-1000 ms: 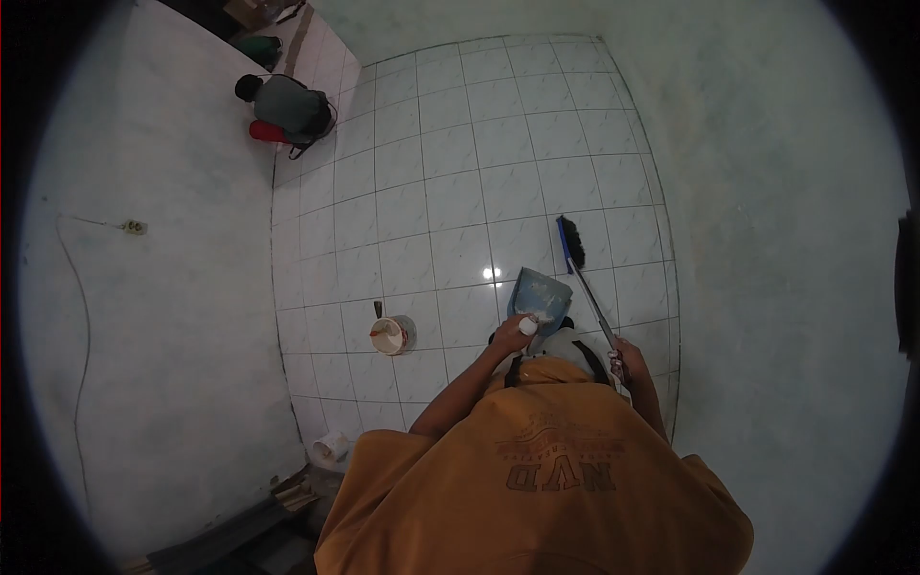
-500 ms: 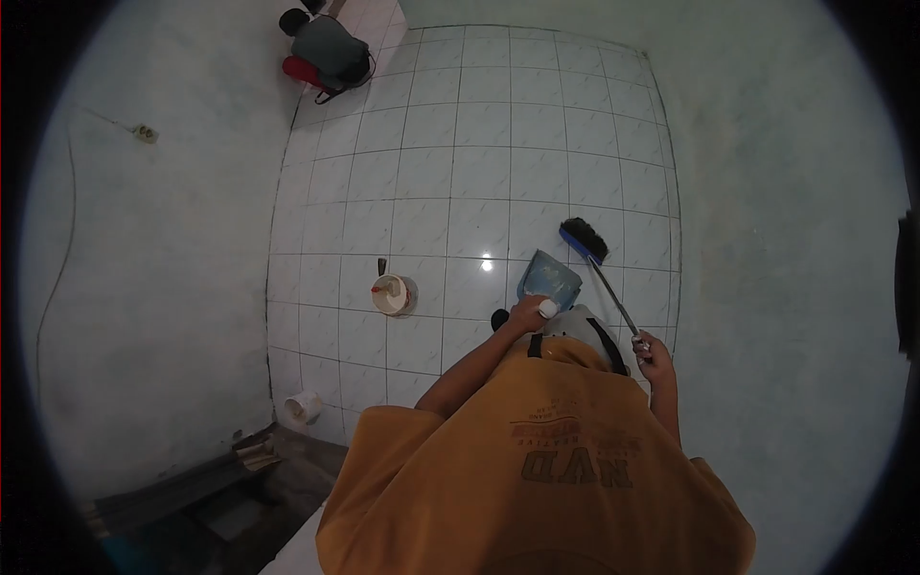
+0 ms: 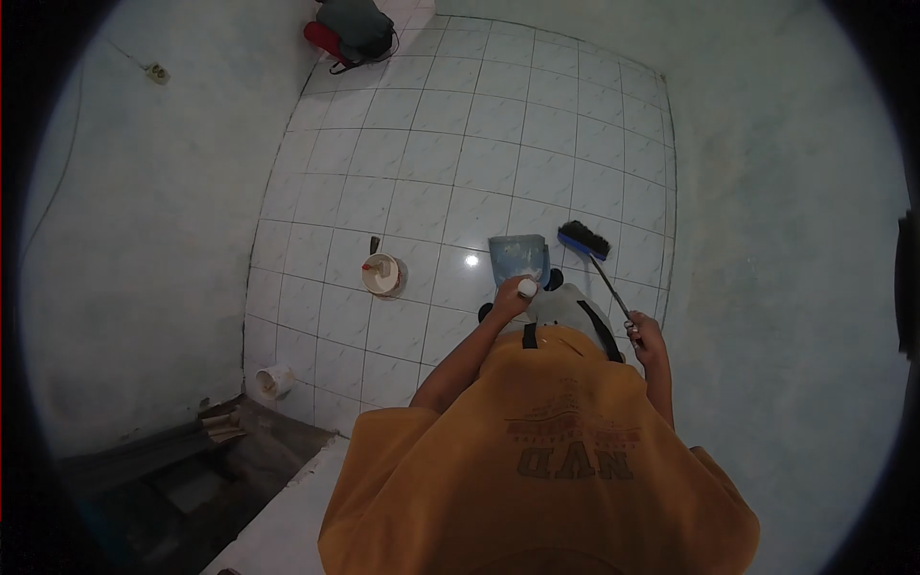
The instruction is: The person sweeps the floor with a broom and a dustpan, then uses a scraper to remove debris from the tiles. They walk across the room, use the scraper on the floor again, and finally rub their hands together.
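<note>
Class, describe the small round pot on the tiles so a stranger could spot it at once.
On the white tiled floor, look left of the blue dustpan in the person's left hand. The pot stands alone there; its orange rim and dark handle set it apart from the white roll by the floor's edge.

Head view: fisheye, steeply down, high above tiled floor (image 3: 460, 172).
</note>
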Tool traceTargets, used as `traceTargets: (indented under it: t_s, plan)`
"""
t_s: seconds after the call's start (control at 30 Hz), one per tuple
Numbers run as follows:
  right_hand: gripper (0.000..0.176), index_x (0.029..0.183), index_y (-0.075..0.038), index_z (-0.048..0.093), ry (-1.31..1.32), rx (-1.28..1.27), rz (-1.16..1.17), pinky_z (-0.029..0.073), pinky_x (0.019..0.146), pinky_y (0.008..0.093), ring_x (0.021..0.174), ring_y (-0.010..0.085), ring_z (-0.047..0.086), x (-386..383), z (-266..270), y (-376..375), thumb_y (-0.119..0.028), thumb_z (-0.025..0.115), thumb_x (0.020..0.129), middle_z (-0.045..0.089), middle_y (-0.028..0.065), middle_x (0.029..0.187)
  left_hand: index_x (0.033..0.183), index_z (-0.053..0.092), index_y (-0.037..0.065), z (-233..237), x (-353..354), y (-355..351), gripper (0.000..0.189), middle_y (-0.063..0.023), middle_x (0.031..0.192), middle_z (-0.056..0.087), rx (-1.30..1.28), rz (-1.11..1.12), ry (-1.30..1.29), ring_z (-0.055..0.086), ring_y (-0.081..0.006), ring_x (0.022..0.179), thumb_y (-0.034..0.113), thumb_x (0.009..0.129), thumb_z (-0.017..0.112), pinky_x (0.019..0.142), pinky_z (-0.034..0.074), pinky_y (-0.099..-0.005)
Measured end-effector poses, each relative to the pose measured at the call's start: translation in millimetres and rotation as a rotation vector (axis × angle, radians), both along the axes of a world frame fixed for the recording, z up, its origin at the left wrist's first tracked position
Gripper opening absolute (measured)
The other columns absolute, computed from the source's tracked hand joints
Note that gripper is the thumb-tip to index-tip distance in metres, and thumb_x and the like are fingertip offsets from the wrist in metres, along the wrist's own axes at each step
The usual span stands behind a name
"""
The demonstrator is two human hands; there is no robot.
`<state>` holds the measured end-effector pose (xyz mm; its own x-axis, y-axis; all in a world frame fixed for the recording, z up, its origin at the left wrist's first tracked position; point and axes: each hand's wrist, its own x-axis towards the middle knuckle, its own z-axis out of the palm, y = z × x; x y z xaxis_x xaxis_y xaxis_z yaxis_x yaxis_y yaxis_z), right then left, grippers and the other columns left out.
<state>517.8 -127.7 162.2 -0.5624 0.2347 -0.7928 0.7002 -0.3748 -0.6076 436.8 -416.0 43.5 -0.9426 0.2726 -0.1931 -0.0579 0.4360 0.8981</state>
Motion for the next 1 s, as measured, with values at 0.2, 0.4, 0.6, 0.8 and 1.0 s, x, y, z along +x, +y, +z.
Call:
traceTargets:
  t_s: [0.2,0.4,0.6,0.8,1.0]
  plan:
    - [0.026,0.090,-0.005,0.052,-0.011,0.082,0.052,0.035,0.043,0.0196,0.053,0.0057,0.041,-32.1,30.3,-7.9,-0.030,0.054,0.084,0.044,-0.0007,0.068,0.079,0.058,0.004,0.4,-1.4,-9.7,0.027,-0.0174,0.074,0.059,-0.083,0.023,0.052,0.057,-0.0357,0.071,0.030,0.080,0.059,0.062,0.045,-0.0377]
    - [0.056,0.100,0.000,0.055,0.234,-0.198,-0.033,0.035,0.049,0.0192,0.058,0.0069,0.042,-96.4,50.6,18.0,-0.054,0.050,0.081,0.042,-0.0012,0.068,0.078,0.058,0.006,3.3,-30.4,-5.2,0.020,-0.0181,0.070,0.058,-0.017,0.112,0.093,0.057,-0.0367,0.068,0.026,0.080,0.059,0.056,0.044,-0.0368]
    - [0.064,0.086,-0.011,0.053,0.298,-0.081,-0.109,0.031,0.052,0.0215,0.059,0.0106,0.046,-196.2,61.9,26.2,-0.071,0.032,0.078,0.046,-0.0001,0.067,0.082,0.062,0.008,15.0,-101.8,-2.8,0.024,-0.0149,0.073,0.061,-0.049,0.106,-0.077,0.061,-0.0313,0.072,0.032,0.079,0.061,0.061,0.046,-0.0343]
    - [0.070,0.080,-0.015,0.048,0.206,0.072,-0.040,0.035,0.058,0.0250,0.059,0.0117,0.049,-259.5,71.4,45.4,-0.077,0.016,0.075,0.049,-0.0002,0.063,0.084,0.061,0.005,18.4,-150.1,18.0,0.027,-0.0116,0.080,0.064,-0.187,0.058,-0.120,0.063,-0.0208,0.076,0.029,0.075,0.069,0.068,0.048,-0.0287]
    - [0.068,0.079,-0.014,0.048,0.183,0.020,-0.030,0.037,0.058,0.0267,0.059,0.0135,0.050,-290.5,72.6,76.4,-0.074,0.014,0.078,0.050,0.0004,0.063,0.094,0.058,0.008,15.1,-170.0,39.4,0.034,-0.0140,0.089,0.063,-0.252,0.158,-0.156,0.061,-0.0232,0.085,0.027,0.070,0.073,0.073,0.048,-0.0322]
